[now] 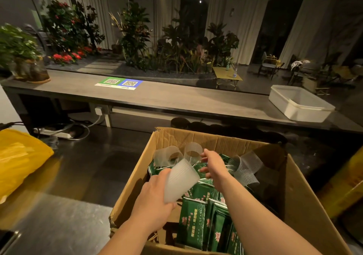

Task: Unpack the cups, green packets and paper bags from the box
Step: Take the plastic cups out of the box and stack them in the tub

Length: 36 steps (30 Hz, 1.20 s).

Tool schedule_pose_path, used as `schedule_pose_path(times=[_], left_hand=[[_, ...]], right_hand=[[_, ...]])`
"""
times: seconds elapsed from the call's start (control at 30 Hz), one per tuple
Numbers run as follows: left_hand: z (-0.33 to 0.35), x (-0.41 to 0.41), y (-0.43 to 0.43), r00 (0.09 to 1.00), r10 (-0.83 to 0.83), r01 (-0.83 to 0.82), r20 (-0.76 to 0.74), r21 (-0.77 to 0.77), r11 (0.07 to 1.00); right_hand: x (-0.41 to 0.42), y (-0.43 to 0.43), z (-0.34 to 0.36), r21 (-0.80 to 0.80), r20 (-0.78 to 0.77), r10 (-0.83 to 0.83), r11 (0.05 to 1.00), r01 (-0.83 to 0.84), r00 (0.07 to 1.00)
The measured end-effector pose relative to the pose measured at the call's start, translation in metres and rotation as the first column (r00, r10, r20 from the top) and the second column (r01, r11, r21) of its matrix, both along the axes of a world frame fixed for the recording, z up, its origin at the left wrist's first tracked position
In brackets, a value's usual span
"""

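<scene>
Fingers (164,174) of my left hand (155,197) curl round a frosted ribbed cup (180,178), held tilted over the cardboard box (306,196). My right hand (214,164) reaches with fingers spread toward another cup (193,152) lying on the green packets (196,221). I'd pinch its rim gently, nest it into the held one, then lift both clear.

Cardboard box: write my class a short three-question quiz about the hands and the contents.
1. True or false: the left hand holds a translucent ribbed cup.
2. What stands packed in the cardboard box nearest the person? A) green packets B) red tins C) white plates
3. Fill in: the ____ hand reaches toward the loose cups farther in.
Key: 1 true; 2 A; 3 right hand.
</scene>
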<state>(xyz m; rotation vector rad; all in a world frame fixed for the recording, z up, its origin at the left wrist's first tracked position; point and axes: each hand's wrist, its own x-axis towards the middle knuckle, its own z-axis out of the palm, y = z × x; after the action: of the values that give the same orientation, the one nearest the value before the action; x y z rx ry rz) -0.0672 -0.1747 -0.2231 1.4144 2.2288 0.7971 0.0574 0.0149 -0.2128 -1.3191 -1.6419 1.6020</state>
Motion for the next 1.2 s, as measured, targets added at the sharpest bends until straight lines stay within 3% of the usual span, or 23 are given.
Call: schedule_pose_path(times=[0.03,0.1,0.17,0.27,0.33,0.43,0.53,0.67,0.83,0.97,1.2], left_hand=[[-0.001,-0.001,0.0,0.999,0.039,-0.039,-0.006,0.009,0.999],[-0.001,-0.001,0.0,0.997,0.08,-0.08,-0.014,0.008,0.997],[-0.002,-0.002,0.0,0.996,0.086,-0.086,-0.014,-0.005,0.996],[-0.001,-0.002,0.0,0.997,0.079,-0.078,0.007,-0.016,0.997],[0.0,-0.004,-0.001,0.997,0.08,-0.08,0.013,-0.02,0.997],[0.0,-0.006,0.001,0.996,0.092,-0.091,0.019,-0.017,0.996],[-0.001,-0.008,0.003,0.995,0.095,-0.095,0.029,0.002,0.995],[-0.002,-0.006,0.001,0.996,0.078,-0.078,0.038,-0.008,0.997],[0.0,-0.003,-0.001,0.997,0.05,-0.05,0.052,-0.017,0.999],[0.001,-0.001,-0.002,0.997,0.025,-0.024,0.072,-0.013,1.0],[-0.001,0.0,-0.002,0.994,-0.048,0.053,0.094,-0.053,0.997]], right_hand=[[-0.008,0.005,-0.001,0.154,0.106,-0.093,0.985,0.076,0.99],[-0.019,0.012,-0.005,0.349,0.364,-0.068,0.934,-0.068,0.929],[-0.026,0.015,-0.004,0.312,0.546,0.032,0.92,-0.238,0.837],[-0.029,0.016,-0.002,0.172,0.659,0.193,0.903,-0.395,0.727],[-0.028,0.017,-0.008,0.181,0.546,0.167,0.933,-0.31,0.821],[-0.021,0.009,-0.012,0.247,0.233,-0.074,0.969,0.015,0.97],[-0.005,-0.002,-0.008,0.207,0.005,-0.277,0.94,0.27,0.961],[0.014,-0.009,-0.004,-0.045,-0.171,-0.472,0.881,0.471,0.865],[0.017,-0.015,-0.006,-0.182,-0.172,-0.501,0.862,0.472,0.848],[0.021,-0.02,-0.005,-0.386,-0.397,-0.504,0.85,0.359,0.768],[0.032,-0.029,0.0,-0.364,-0.462,-0.376,0.906,0.215,0.803]])
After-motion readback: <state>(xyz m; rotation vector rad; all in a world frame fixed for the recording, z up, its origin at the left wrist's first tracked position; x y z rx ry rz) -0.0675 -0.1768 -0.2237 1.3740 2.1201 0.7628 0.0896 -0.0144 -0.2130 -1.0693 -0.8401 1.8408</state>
